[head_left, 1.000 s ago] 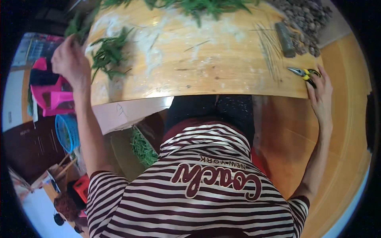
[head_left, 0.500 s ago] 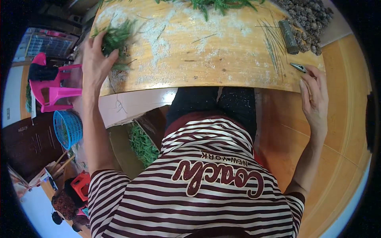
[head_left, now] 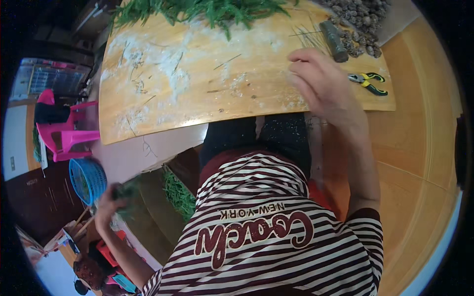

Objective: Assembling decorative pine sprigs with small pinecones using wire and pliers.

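My left hand [head_left: 107,206] is low at the left, beside the blue basket and above the edge of an open cardboard box [head_left: 153,209]. It is smeared by motion, its fingers closed round a dark green pine sprig [head_left: 126,195]. Over the right part of the wooden table [head_left: 197,106], my right hand [head_left: 323,84] hangs with loosely bent fingers, thumb and forefinger apart, and nothing shows in it. Pliers [head_left: 370,83] with yellow and black handles lie just right of it. Thin wire rods [head_left: 308,37] lie beyond its fingers.
Green pine branches [head_left: 212,12] line the table's far edge. A dark cylindrical block [head_left: 334,42] stands beside a heap of pine cones [head_left: 363,19] at far right. White flakes are strewn over the tabletop. More greenery [head_left: 177,192] fills the box. A blue basket [head_left: 88,180] and pink chair [head_left: 64,123] stand left.
My left hand has carried the green sprig off the table, down toward the box. My right hand has left the pliers on the table and moved left. The view has shifted somewhat.
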`<state>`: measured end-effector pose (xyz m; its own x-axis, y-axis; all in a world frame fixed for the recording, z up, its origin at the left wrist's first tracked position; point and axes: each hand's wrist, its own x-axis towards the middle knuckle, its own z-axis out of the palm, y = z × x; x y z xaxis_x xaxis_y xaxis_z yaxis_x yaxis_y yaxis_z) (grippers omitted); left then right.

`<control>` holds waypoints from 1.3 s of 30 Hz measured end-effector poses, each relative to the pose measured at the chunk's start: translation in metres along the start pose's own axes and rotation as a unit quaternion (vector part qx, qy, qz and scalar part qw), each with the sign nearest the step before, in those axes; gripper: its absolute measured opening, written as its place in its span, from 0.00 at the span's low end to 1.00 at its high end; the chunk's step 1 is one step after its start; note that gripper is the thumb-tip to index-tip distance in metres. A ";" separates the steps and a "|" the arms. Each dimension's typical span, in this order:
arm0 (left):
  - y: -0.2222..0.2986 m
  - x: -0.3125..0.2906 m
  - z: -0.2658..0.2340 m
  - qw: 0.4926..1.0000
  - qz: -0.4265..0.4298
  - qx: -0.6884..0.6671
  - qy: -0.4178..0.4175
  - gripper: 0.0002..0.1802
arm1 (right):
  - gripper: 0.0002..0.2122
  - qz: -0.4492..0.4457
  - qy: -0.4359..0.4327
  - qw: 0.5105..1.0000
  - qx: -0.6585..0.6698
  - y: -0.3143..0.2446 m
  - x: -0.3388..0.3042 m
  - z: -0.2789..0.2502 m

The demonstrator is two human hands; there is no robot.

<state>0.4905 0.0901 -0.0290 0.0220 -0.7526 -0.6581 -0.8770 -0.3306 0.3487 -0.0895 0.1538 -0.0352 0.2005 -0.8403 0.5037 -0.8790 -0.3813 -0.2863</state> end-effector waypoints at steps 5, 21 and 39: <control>-0.108 0.061 0.089 0.927 0.032 0.370 -0.052 0.36 | 0.04 -0.010 -0.008 0.998 0.054 0.001 0.000 0.015; 0.412 -0.037 0.195 0.688 0.648 0.129 -0.299 0.18 | 0.08 -0.250 -0.374 0.890 0.070 -0.146 0.011 0.152; 0.394 -0.047 0.274 0.581 0.621 0.235 -0.470 0.37 | 0.07 -0.206 -0.278 0.829 0.439 -0.098 0.021 0.121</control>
<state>0.0122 0.1508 -0.0432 -0.8462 0.4733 -0.2446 0.0251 0.4939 0.8692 0.0532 0.1268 -0.0947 0.7882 -0.5236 0.3234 -0.0807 -0.6089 -0.7891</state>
